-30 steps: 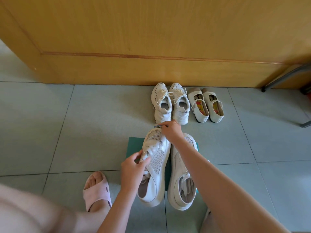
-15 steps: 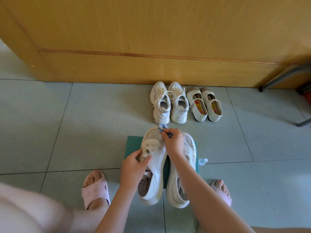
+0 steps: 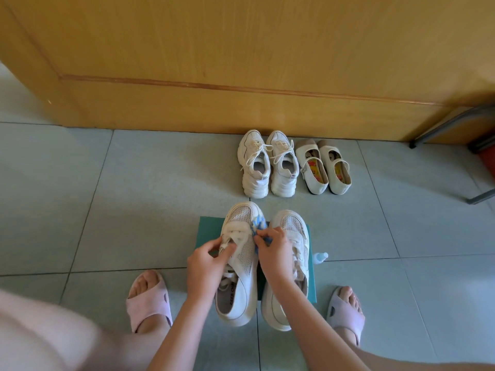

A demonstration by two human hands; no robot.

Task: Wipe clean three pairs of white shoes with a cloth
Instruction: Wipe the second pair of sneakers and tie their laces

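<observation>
Where the wooden door [image 3: 241, 49] meets the tiled floor [image 3: 80, 196], white lace-up sneakers [image 3: 267, 170] and white strap shoes [image 3: 325, 170] stand side by side. Nearer the person, a green mat [image 3: 209, 227] lies under the right perforated sneaker [image 3: 296, 226] and the left perforated sneaker [image 3: 241, 287], whose laces the left hand [image 3: 205, 263] has its grip clamped on. The right hand [image 3: 274, 253] has its grip pinched on a blue-and-white cloth [image 3: 259, 224], held against that shoe's inner side, and a small bottle [image 3: 320, 257] lies by the mat's right edge.
</observation>
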